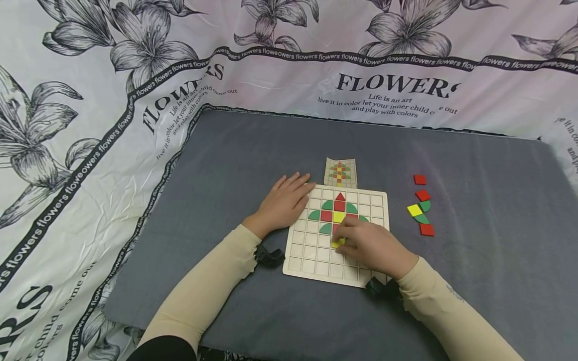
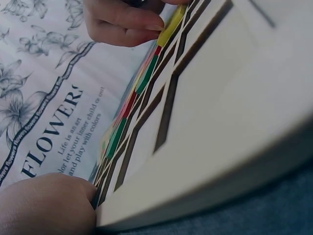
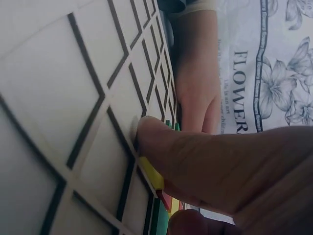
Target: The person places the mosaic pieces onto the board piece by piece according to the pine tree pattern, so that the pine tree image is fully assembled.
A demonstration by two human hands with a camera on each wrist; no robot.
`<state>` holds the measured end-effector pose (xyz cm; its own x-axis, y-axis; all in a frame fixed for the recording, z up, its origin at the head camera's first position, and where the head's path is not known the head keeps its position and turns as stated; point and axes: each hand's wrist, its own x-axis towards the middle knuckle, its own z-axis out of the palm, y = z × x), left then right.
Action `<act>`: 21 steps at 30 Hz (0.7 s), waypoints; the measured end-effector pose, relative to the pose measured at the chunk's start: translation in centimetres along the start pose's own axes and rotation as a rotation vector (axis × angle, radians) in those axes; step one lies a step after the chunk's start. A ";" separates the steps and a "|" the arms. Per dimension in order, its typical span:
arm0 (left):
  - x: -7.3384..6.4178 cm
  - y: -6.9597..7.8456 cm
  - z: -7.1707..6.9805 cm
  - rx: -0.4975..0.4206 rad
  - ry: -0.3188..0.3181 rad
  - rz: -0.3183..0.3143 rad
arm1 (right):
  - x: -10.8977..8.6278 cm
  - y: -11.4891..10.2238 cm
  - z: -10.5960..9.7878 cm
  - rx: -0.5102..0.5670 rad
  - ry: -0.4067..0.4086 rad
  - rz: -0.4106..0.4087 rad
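Observation:
A pale wooden grid board (image 1: 311,253) lies on the table with a pattern of coloured tiles set in its squares. On top is a red triangle (image 1: 340,197); below come red squares, a yellow square (image 1: 338,217) and green quarter-round tiles (image 1: 327,205). My right hand (image 1: 377,245) is over the lower middle of the pattern, thumb and fingers pinching a yellow square tile (image 1: 336,243) at the board. That hand covers part of the pattern's right side. With fingers extended, my left hand (image 1: 284,205) rests at the board's upper left edge.
Behind the board lies a small pattern card (image 1: 340,173), its lower edge against the board. Loose tiles lie to the right: red squares (image 1: 426,229), a yellow square (image 1: 414,210) and green quarter-rounds (image 1: 422,218). Flower-printed cloth (image 1: 280,80) stands behind the grey tabletop (image 1: 235,160).

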<state>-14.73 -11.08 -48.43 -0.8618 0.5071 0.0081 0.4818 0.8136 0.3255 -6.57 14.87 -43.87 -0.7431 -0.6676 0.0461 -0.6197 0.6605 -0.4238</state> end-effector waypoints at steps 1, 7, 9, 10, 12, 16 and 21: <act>0.0 0.0 0.0 0.000 -0.001 0.000 | 0.0 0.0 0.0 -0.002 -0.003 -0.004; 0.0 0.0 0.0 0.006 -0.003 -0.002 | -0.3 0.2 -0.3 -0.010 0.005 -0.033; 0.0 0.0 0.0 0.004 -0.004 -0.003 | -0.4 0.3 -0.6 -0.011 0.008 -0.019; 0.0 0.0 0.0 0.002 -0.004 -0.004 | -0.4 0.4 -0.8 -0.009 0.008 -0.004; 0.0 0.0 0.0 -0.002 -0.005 -0.003 | -0.6 0.7 -1.2 -0.015 0.007 0.022; 0.0 0.0 0.0 -0.007 -0.006 -0.001 | -1.0 1.5 -2.0 -0.039 0.021 0.068; -0.1 0.0 -0.1 -0.014 -0.006 0.004 | -1.6 2.6 -3.1 -0.059 0.065 0.106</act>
<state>-14.66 -11.15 -48.33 -0.8591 0.5118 0.0037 0.4826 0.8075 0.3392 -7.73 18.69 -42.26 -0.8188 -0.5706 0.0635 -0.5494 0.7466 -0.3752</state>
